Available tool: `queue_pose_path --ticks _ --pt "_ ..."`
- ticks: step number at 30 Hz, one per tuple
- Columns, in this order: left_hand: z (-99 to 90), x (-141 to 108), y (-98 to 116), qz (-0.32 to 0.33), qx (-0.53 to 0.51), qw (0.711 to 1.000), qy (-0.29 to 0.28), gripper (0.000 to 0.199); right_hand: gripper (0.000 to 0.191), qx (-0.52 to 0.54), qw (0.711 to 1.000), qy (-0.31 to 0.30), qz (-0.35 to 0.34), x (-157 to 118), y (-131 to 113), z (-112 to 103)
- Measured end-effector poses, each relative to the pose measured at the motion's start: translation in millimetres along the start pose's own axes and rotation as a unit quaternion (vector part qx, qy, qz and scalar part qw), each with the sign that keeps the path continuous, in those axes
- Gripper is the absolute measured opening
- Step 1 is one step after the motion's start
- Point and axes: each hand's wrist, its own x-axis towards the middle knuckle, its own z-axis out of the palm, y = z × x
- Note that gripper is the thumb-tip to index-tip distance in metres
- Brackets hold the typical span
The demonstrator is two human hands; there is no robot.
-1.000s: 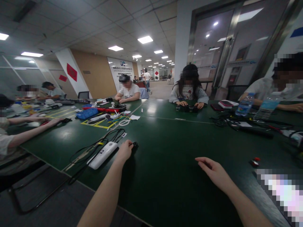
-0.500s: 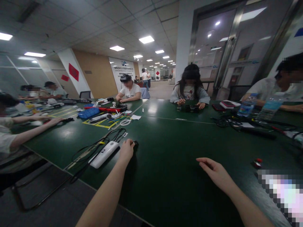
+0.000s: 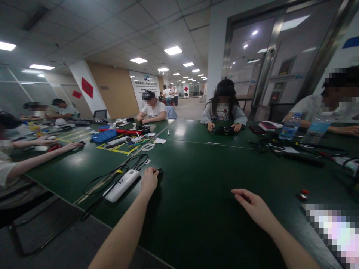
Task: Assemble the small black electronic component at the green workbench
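Note:
My left hand [image 3: 149, 181] is closed on a small dark object [image 3: 159, 172] that pokes out past its fingertips, just above the green table [image 3: 196, 168]. To its left lies a white power bank-like box [image 3: 122, 186] marked 2, beside looped black cables [image 3: 108, 172]. My right hand [image 3: 250, 201] rests at the right over the table, holding nothing, with the thumb and fingers slightly apart. Farther right sits a small red and black object [image 3: 303, 194].
A pixelated bright screen [image 3: 333, 231] lies at the lower right. Water bottles [image 3: 290, 127] and tangled cables stand at the right. A blue basket [image 3: 104, 135] and coloured wires are at the upper left. Several people sit around the table; one person's hands [image 3: 224, 128] hold a dark object opposite.
The view has shifted slightly. My hands keep nearly the same poses. At the left, a person's arm has moved left, and the person opposite has shifted a hand onto the dark object.

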Motion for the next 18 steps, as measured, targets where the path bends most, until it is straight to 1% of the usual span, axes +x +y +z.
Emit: queue_pose_path --ticks 4,11,15,18 --pt "0.9 3 -6 0.002 -0.021 1.000 -0.006 0.022 0.033 -0.004 1.000 0.016 -0.015 0 0 0" --pt "2.4 10 -12 -0.015 -0.060 0.998 -0.022 0.026 0.033 -0.005 1.000 0.010 -0.013 1 0 0" --pt "3.9 13 -13 -0.003 -0.069 0.997 -0.030 0.024 0.033 0.004 1.000 0.008 -0.016 3 4 1" --pt "4.1 15 -19 0.008 -0.086 0.995 -0.050 0.021 0.032 0.006 1.000 0.010 -0.018 4 6 2"
